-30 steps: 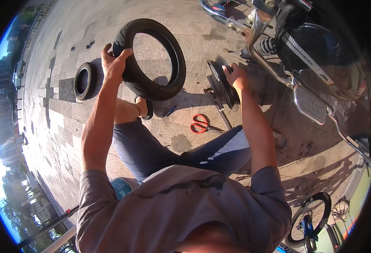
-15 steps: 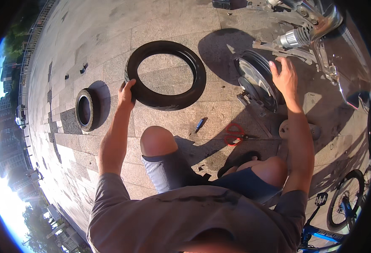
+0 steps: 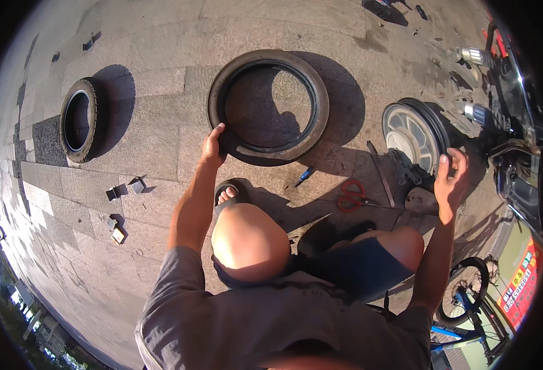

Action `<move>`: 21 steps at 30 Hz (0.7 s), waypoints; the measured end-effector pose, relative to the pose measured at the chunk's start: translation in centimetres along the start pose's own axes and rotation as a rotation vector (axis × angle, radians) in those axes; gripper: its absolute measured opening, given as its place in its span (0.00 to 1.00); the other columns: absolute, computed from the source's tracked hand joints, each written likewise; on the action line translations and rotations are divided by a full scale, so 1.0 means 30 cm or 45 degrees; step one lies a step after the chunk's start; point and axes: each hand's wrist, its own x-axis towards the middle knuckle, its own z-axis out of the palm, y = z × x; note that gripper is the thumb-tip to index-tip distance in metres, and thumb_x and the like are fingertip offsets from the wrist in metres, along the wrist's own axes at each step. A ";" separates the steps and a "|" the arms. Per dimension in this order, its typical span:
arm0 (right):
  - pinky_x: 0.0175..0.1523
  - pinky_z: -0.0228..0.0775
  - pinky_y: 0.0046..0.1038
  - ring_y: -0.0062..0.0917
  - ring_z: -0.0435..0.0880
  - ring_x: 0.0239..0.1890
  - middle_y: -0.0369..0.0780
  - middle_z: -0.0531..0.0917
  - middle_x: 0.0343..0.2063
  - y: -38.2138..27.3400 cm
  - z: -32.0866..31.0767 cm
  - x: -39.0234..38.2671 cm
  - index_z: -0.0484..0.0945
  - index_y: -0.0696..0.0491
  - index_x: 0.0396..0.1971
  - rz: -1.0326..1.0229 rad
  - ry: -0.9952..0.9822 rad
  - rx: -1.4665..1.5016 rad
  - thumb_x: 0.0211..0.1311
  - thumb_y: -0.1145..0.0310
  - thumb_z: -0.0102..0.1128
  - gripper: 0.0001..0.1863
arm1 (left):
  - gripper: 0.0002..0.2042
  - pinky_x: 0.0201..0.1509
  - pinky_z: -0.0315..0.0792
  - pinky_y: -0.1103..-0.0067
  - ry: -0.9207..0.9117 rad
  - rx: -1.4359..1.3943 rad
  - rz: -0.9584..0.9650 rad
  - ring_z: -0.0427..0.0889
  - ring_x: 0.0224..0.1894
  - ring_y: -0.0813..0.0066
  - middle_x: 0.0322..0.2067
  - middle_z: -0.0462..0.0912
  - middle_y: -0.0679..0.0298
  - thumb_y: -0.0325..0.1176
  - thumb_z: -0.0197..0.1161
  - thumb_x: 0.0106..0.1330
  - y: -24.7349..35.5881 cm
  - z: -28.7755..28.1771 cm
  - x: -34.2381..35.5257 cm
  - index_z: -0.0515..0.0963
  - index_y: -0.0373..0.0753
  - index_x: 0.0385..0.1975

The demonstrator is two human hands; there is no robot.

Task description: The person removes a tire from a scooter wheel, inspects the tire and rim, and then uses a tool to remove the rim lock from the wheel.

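With its thumb over the sidewall, my left hand (image 3: 212,147) grips the lower left of a large black tyre (image 3: 318,108), tilted low over the paving. On the right, my right hand (image 3: 451,176) has fingers curled on the edge of a black wheel (image 3: 401,139) with a pale hub, which stands leaning beside a scooter's rear end. Below the large tyre lie a blue-handled tool (image 3: 305,174), red-handled scissors (image 3: 352,197) and a long flat metal bar (image 3: 381,174), near my bent knees.
A smaller tyre (image 3: 89,120) lies at the left, with several dark small pieces (image 3: 116,192) below it. The dark scooter (image 3: 518,191) borders the right side. A blue bicycle (image 3: 463,327) and a red banner (image 3: 521,283) are at the lower right. More dark items (image 3: 376,11) lie at the top.
My left hand has lowered the large tyre from a more upright hold nearer the ground. The view has shifted, so the wheel and my right hand now sit farther right and lower.
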 end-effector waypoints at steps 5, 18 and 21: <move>0.62 0.59 0.48 0.48 0.71 0.57 0.51 0.75 0.53 0.195 0.132 -0.005 0.67 0.52 0.60 0.090 0.131 -0.438 0.65 0.52 0.59 0.29 | 0.23 0.57 0.74 0.69 -0.063 -0.084 0.069 0.81 0.48 0.64 0.47 0.81 0.55 0.40 0.64 0.65 -0.021 0.013 -0.018 0.73 0.29 0.52; 0.73 0.47 0.44 0.52 0.53 0.71 0.56 0.57 0.69 0.427 0.204 -0.142 0.51 0.57 0.71 0.326 -0.019 -0.255 0.64 0.39 0.52 0.46 | 0.25 0.52 0.75 0.72 0.027 0.009 0.110 0.79 0.47 0.66 0.46 0.80 0.57 0.41 0.67 0.63 -0.013 0.030 -0.047 0.71 0.30 0.52; 0.72 0.48 0.45 0.52 0.55 0.70 0.58 0.58 0.68 0.467 0.204 -0.156 0.54 0.61 0.69 0.241 0.037 -0.308 0.65 0.42 0.53 0.45 | 0.23 0.45 0.77 0.73 0.005 0.054 0.131 0.81 0.39 0.69 0.40 0.81 0.60 0.43 0.67 0.61 -0.001 0.082 -0.092 0.73 0.31 0.49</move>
